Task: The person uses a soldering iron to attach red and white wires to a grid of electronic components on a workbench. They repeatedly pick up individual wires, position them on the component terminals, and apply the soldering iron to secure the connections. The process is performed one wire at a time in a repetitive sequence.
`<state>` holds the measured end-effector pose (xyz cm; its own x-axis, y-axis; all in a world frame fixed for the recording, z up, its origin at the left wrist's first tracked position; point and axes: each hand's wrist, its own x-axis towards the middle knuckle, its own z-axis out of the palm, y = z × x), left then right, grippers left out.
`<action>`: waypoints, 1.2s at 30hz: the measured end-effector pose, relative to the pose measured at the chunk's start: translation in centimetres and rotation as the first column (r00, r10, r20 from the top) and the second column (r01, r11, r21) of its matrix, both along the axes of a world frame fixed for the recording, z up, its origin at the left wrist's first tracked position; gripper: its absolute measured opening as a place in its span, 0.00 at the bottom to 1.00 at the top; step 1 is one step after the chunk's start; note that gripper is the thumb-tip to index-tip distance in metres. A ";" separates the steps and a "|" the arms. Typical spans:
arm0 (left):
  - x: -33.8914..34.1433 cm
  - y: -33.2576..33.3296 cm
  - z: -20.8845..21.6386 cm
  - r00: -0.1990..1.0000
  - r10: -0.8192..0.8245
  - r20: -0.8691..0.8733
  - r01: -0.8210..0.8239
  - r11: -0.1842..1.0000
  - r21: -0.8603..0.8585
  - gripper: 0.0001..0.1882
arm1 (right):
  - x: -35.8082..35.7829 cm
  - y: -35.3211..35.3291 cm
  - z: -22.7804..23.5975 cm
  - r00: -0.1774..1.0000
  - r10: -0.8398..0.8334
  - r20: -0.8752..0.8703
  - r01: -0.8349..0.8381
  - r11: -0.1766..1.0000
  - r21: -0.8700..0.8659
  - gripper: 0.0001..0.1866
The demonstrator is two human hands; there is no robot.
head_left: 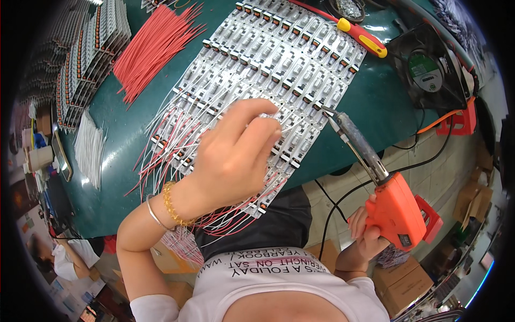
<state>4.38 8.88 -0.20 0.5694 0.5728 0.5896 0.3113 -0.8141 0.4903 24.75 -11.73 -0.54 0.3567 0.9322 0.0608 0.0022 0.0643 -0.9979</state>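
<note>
Silver-white grid of small circuit boards (279, 64) lies on the green surface (370, 112), thin red and white wires (158, 140) trailing off it. The right hand (366, 231) grasps an orange soldering gun (396, 209), tip beside the boards; the left hand's (233, 153) grip is narrow, contents unclear. Soldering seems underway; the next move likely needs steady tip contact.

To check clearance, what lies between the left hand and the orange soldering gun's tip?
In the head view, circuit boards lie between the left hand and the soldering gun's tip.
</note>
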 end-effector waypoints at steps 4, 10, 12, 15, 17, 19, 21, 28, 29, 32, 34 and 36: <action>-0.3 0.6 2.8 0.994 0.088 -0.061 -0.085 0.995 0.052 0.10 | 0.2 -0.4 -0.1 0.999 -0.034 -0.002 0.034 0.999 0.008 0.40; 2.1 -1.1 1.6 0.991 0.029 -0.133 -0.060 0.969 -0.238 0.05 | 0.4 -1.1 -0.3 0.999 -0.046 -0.009 0.046 0.999 -0.004 0.40; 2.5 -1.1 1.2 0.992 0.002 -0.125 -0.031 0.973 -0.227 0.06 | 0.5 -1.4 -0.5 0.999 -0.047 0.012 0.047 0.999 -0.008 0.40; 3.1 -1.4 0.8 0.992 0.009 -0.127 -0.037 0.975 -0.221 0.08 | 0.4 -1.7 -0.6 0.998 -0.029 0.049 0.030 1.000 -0.004 0.40; 3.6 -1.1 0.7 0.981 0.028 -0.190 -0.046 0.995 -0.092 0.09 | 0.5 -1.6 -0.5 0.999 -0.006 0.053 0.006 1.000 -0.009 0.40; 3.9 -1.3 0.4 0.978 0.030 -0.206 -0.053 0.993 -0.107 0.09 | 0.5 -1.7 -0.7 0.998 0.007 0.063 -0.007 1.000 -0.002 0.39; 4.0 -1.3 0.2 0.975 0.031 -0.220 -0.058 0.991 -0.118 0.10 | 0.7 -2.0 -1.2 0.998 0.004 0.068 -0.002 1.000 -0.018 0.37; 4.0 -1.3 0.2 0.972 0.046 -0.231 -0.076 0.989 -0.124 0.10 | 0.5 -4.1 -1.2 0.951 -0.113 0.287 0.179 0.960 -0.214 0.30; 4.1 -1.3 0.2 0.972 0.049 -0.231 -0.078 0.990 -0.120 0.10 | 0.5 -4.4 -1.3 0.942 -0.127 0.310 0.201 0.955 -0.218 0.31; 4.2 -1.3 0.2 0.972 0.046 -0.228 -0.074 0.991 -0.113 0.11 | 0.6 -4.3 -1.5 0.970 -0.141 0.198 0.175 0.970 -0.171 0.33; 4.2 -1.3 0.2 0.973 0.049 -0.225 -0.076 0.991 -0.109 0.11 | 1.1 -4.6 -2.3 0.991 -0.120 0.055 0.124 0.989 -0.075 0.35; 4.1 -1.3 0.2 0.973 0.052 -0.223 -0.077 0.991 -0.106 0.11 | 1.8 -5.4 -3.6 0.996 -0.085 -0.029 0.086 0.996 0.013 0.39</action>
<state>8.48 7.59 0.03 0.6368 0.6685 0.3842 0.4716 -0.7319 0.4918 26.60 -17.13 -4.14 0.4367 0.8974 0.0622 -0.0199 0.0788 -0.9967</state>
